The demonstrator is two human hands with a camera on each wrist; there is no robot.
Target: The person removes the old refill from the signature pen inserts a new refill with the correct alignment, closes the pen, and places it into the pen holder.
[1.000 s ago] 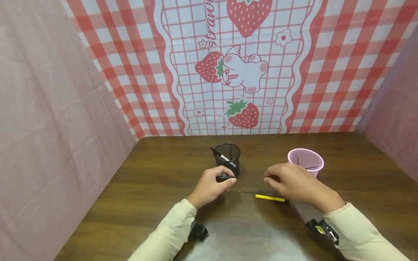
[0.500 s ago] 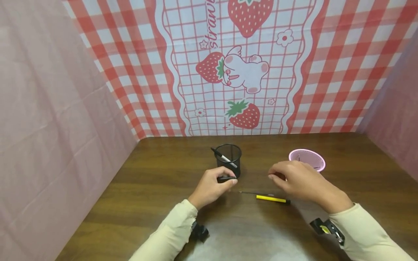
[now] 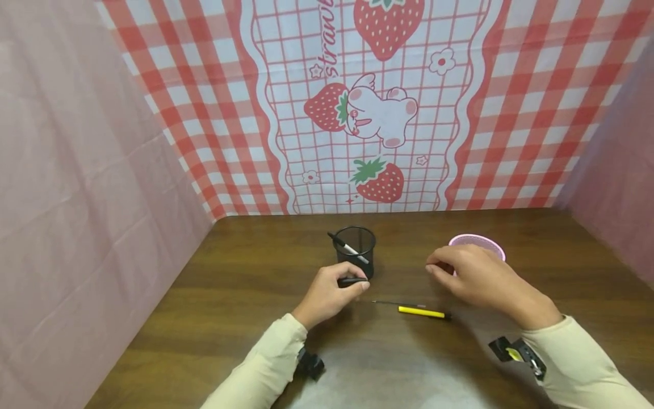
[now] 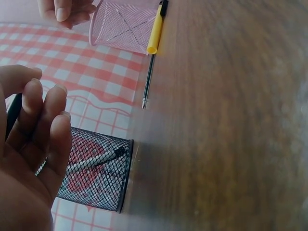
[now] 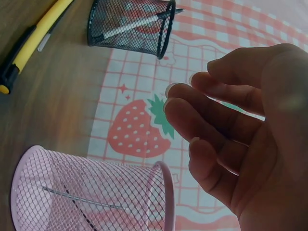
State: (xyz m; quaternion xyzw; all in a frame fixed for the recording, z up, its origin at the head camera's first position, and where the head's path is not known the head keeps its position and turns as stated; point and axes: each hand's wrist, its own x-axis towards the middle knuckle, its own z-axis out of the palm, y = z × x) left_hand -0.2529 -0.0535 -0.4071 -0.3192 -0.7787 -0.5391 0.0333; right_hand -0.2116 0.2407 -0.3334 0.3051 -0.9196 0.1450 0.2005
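Observation:
In the head view my left hand (image 3: 332,292) pinches a black pen piece (image 3: 350,280) between thumb and fingers, just in front of the black mesh cup (image 3: 361,267). The left wrist view shows only part of this dark piece (image 4: 13,118) behind the fingers. My right hand (image 3: 472,281) hovers before the pink mesh cup (image 3: 477,241), fingers loosely bent. In the right wrist view nothing shows between its fingertips (image 5: 175,90). On the table lie a yellow pen barrel (image 3: 421,312) with a black end and a thin pen refill (image 3: 390,303) with a metal tip.
A black-and-white pen (image 3: 352,250) leans inside the black cup. Two thin dark sticks (image 5: 82,197) show in the pink cup. A checked strawberry cloth (image 3: 232,113) hangs behind the wooden table (image 3: 204,307), and a pinkish cloth (image 3: 102,170) flanks it on the left.
My right hand has moved right and slightly away from me, now covering more of the pink cup. The left hand stays in place with the black pen piece.

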